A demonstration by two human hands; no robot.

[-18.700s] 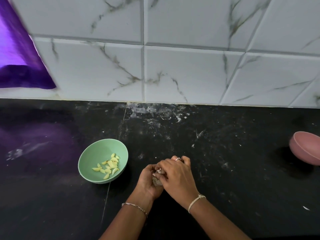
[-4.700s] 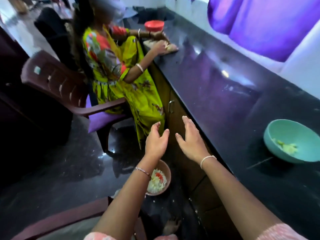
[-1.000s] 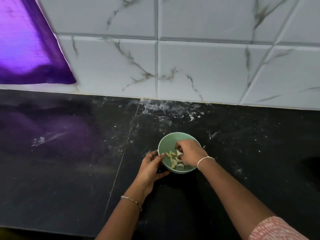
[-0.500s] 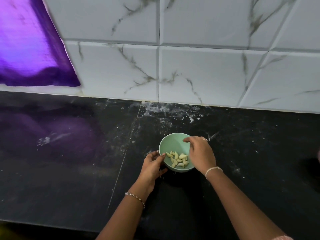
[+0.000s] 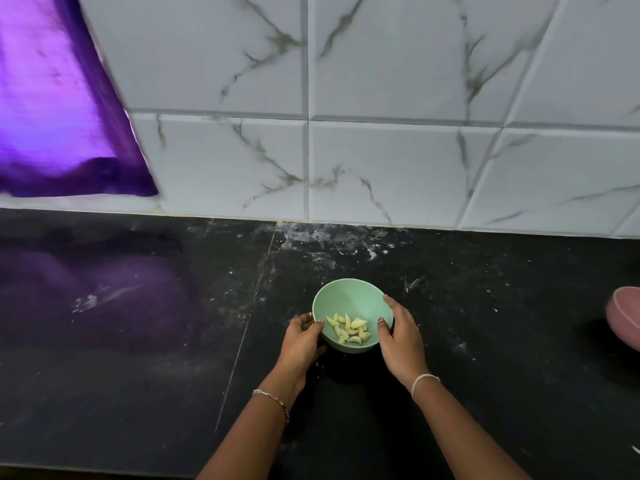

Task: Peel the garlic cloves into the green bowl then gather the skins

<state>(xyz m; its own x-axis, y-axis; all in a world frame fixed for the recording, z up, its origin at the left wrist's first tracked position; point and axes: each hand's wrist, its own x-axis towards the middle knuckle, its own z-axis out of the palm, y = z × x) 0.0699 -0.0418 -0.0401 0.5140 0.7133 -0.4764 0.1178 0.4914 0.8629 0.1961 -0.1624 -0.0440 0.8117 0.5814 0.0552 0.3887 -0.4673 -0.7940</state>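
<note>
Both hands hold the green bowl [image 5: 349,299] of peeled garlic cloves [image 5: 349,330] on the black counter [image 5: 138,375].

The bowl sits just below the middle of the view, with the cloves heaped toward its 6 o'clock side. The left hand [image 5: 300,342] grips the rim at the bowl's 8 o'clock, fingers curled against the wall. The right hand [image 5: 402,339] clasps it at 4 o'clock, thumb hooked over the rim. A chain bracelet [image 5: 273,400] circles the left wrist, a pale band [image 5: 424,381] the right. White flecks [image 5: 329,240] dust the counter at 12 o'clock, below the veined tile wall [image 5: 381,161]. A pink bowl [image 5: 625,320] lies well apart at 3 o'clock, and purple cloth [image 5: 59,98] hangs at 10 o'clock.
</note>
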